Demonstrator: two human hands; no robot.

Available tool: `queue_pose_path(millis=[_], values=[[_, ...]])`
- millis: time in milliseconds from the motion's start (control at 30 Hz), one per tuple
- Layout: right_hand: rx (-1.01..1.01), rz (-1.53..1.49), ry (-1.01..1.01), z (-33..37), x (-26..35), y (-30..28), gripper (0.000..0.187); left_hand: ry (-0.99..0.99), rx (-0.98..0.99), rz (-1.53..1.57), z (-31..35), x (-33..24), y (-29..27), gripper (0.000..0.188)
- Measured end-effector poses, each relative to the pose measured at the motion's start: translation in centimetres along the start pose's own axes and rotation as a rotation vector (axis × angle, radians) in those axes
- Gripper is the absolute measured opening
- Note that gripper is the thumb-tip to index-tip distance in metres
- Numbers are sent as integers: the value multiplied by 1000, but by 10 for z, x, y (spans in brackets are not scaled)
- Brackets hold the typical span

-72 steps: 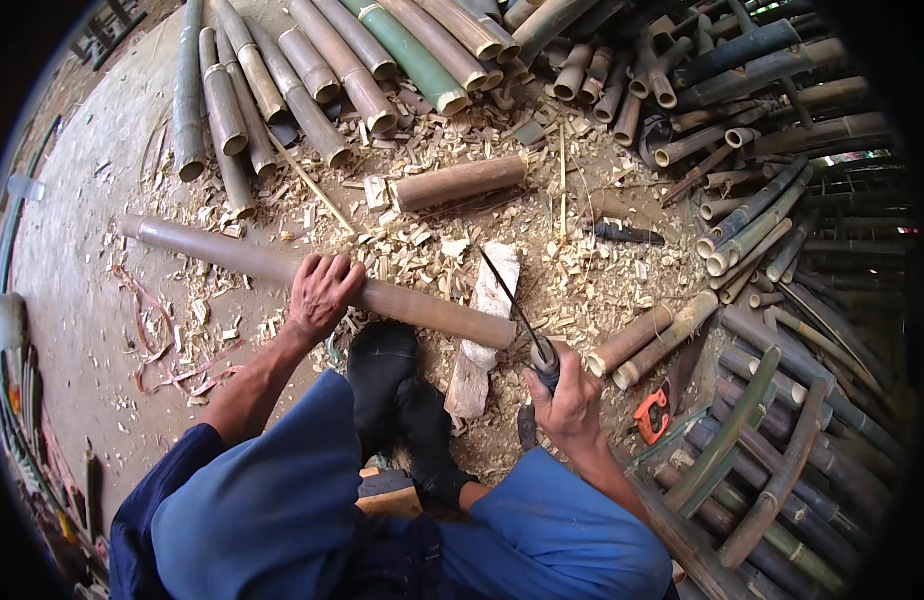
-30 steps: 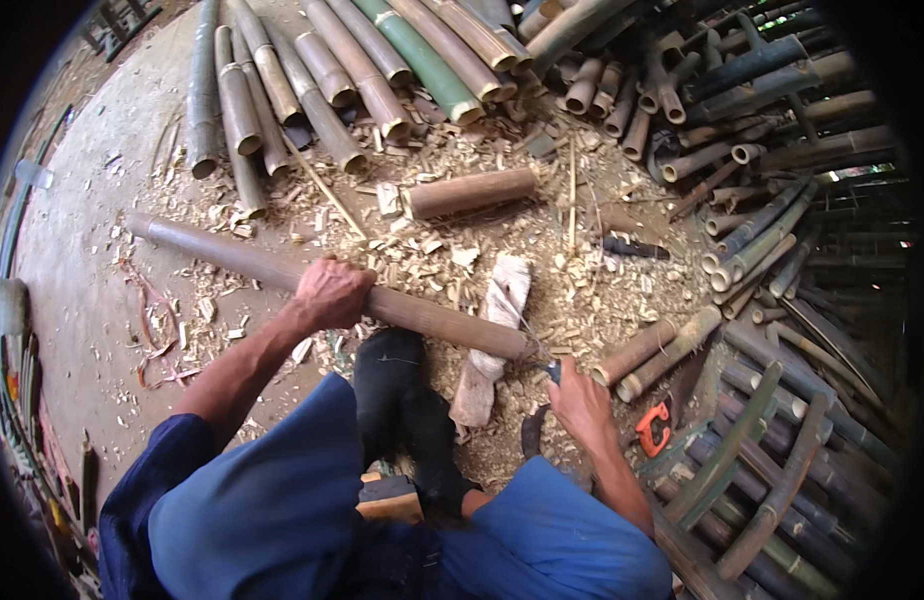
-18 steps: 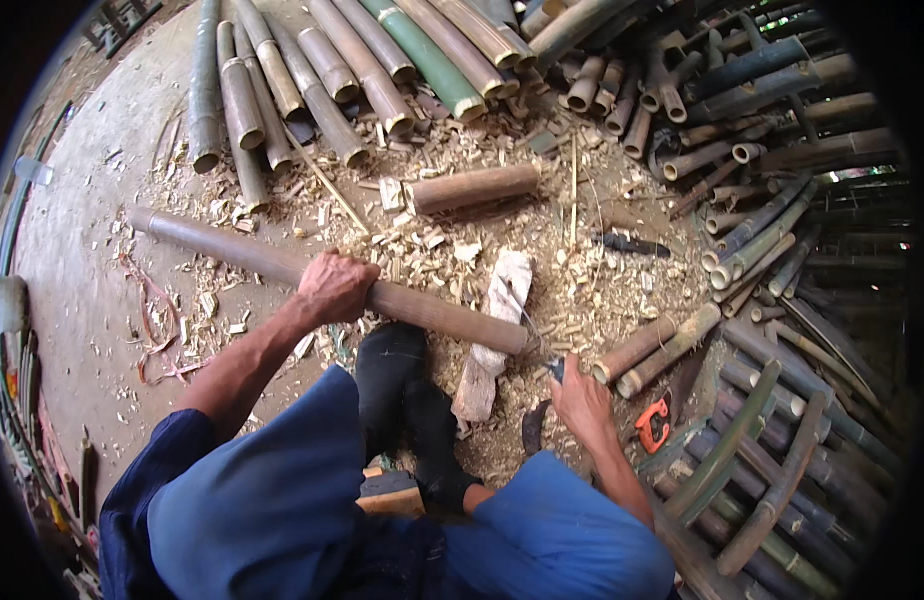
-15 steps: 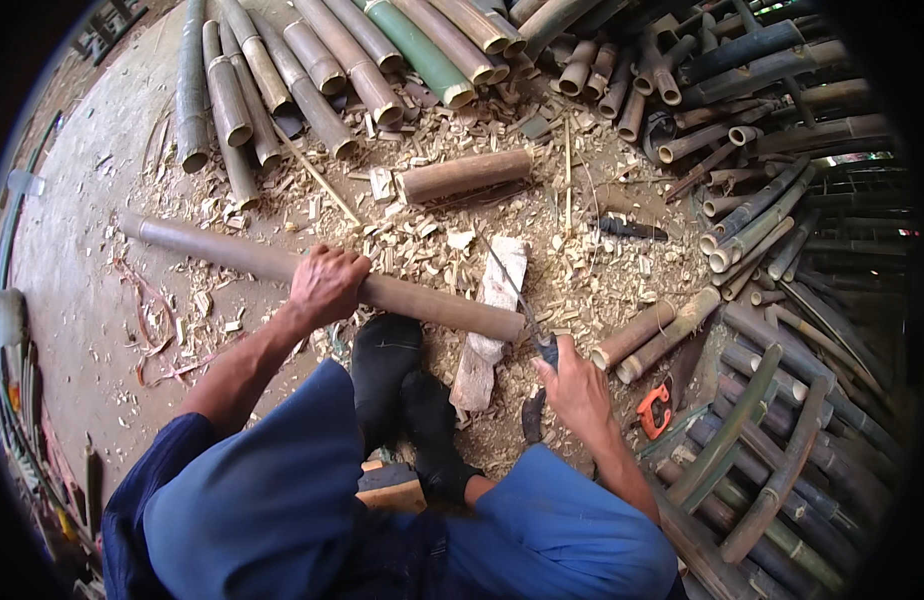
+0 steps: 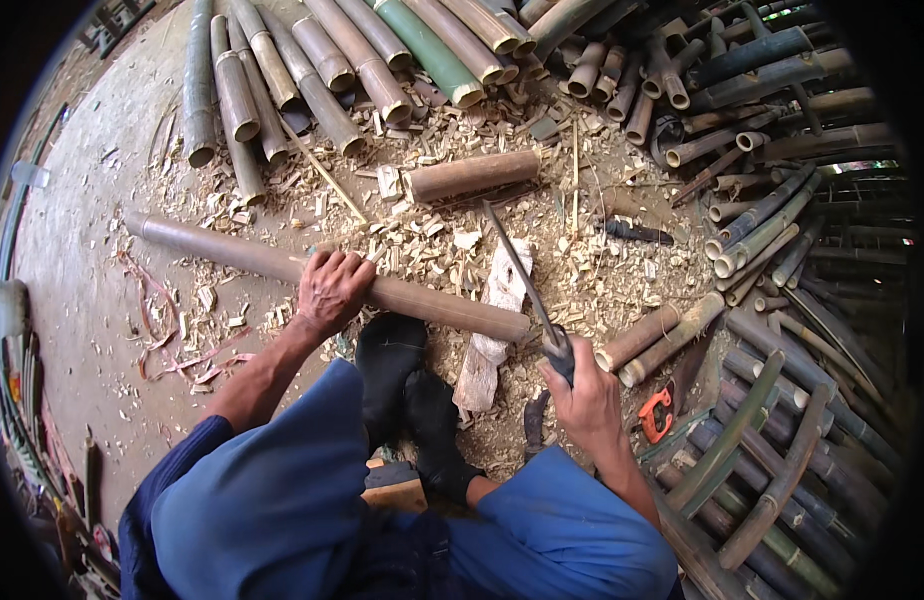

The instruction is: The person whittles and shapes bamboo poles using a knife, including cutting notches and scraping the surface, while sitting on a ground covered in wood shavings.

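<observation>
Left hand (image 5: 332,290) fingers curled over the pole (image 5: 282,265), gripping mid-length; pole runs left and right of the fingers, its right end resting on a wood block (image 5: 494,315). Right hand (image 5: 587,390) fingers clamped on the knife (image 5: 527,285) handle, blade angled up-left above the pole's right end. 2 dark socks (image 5: 412,390) just below the pole. Chips (image 5: 422,235) beyond it, short log (image 5: 472,175) farther up, orange tool (image 5: 657,412) right of the right hand.

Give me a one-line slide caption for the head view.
Left hand steadies a long bamboo pole while right hand raises a blade.
</observation>
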State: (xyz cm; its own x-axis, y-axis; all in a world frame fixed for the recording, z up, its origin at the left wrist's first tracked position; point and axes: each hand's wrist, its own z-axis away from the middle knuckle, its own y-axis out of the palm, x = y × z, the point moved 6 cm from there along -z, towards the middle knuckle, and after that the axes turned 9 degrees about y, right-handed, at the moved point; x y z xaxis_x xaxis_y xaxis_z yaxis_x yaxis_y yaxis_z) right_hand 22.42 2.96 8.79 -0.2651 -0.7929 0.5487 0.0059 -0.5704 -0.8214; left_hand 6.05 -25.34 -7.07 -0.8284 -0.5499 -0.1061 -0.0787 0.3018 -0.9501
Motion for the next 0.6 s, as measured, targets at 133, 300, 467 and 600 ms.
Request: queue_pose_path(millis=[133,300,467,600], values=[[243,305,299,7,-85,50,33,-9,-87,9,-2,-5,2,14],[210,333,241,5,-72,16,35,1,162,67,-27,-2,-4,22],[65,17,60,3,-28,21,32,-11,719,278,-23,29,21,22],[258,271,312,7,-78,42,36,-36,693,281,-29,14,22,20]])
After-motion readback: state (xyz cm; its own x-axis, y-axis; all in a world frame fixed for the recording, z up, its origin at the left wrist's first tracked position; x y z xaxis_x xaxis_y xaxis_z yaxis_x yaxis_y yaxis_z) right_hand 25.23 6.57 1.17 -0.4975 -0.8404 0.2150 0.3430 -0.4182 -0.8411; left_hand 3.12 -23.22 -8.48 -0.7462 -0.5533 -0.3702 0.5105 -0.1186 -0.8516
